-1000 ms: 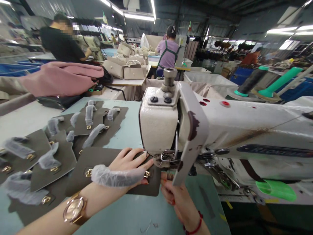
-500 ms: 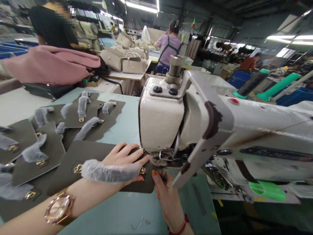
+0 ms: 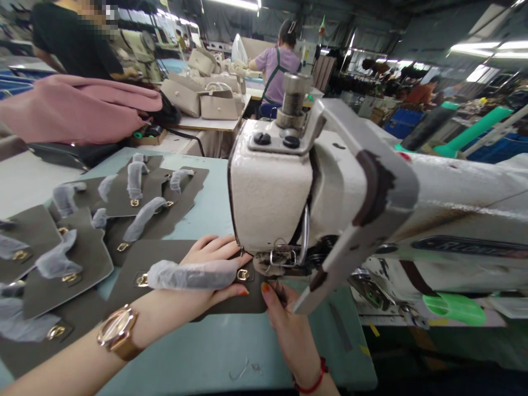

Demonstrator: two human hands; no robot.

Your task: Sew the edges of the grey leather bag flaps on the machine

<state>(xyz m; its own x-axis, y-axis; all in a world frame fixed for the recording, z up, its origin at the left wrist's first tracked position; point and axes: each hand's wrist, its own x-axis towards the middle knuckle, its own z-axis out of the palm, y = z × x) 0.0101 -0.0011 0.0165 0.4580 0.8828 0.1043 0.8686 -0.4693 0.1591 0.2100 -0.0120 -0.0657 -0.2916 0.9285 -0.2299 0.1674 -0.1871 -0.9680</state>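
Note:
My left hand [image 3: 206, 275] lies spread on a grey-brown bag panel [image 3: 165, 250], its thumb stretched out below the plastic-wrapped handle [image 3: 193, 275]. Gold-coloured fittings hold the handle at both ends. The left fingertips are close to the sewing machine head [image 3: 270, 192], by the presser foot area. My right hand [image 3: 289, 324] pinches the panel's right edge, thumb on top. A small dark pointed thing [image 3: 281, 292] shows between its thumb and fingers; its kind is unclear. The machine's metal guard partly covers the fingers, and the needle is hard to make out.
Several similar panels with wrapped handles [image 3: 142, 220] lie overlapping on the left of the green-blue table [image 3: 214, 352]. Loose thread [image 3: 243, 369] lies near the front edge. Pink material [image 3: 82, 110] and beige bags [image 3: 218, 104] are farther back. People sit or stand at other tables.
The panel and my left hand have moved slightly right relative to the table, along with the wrapped handle. My right hand stays at the panel's edge. The camera view has shifted a little.

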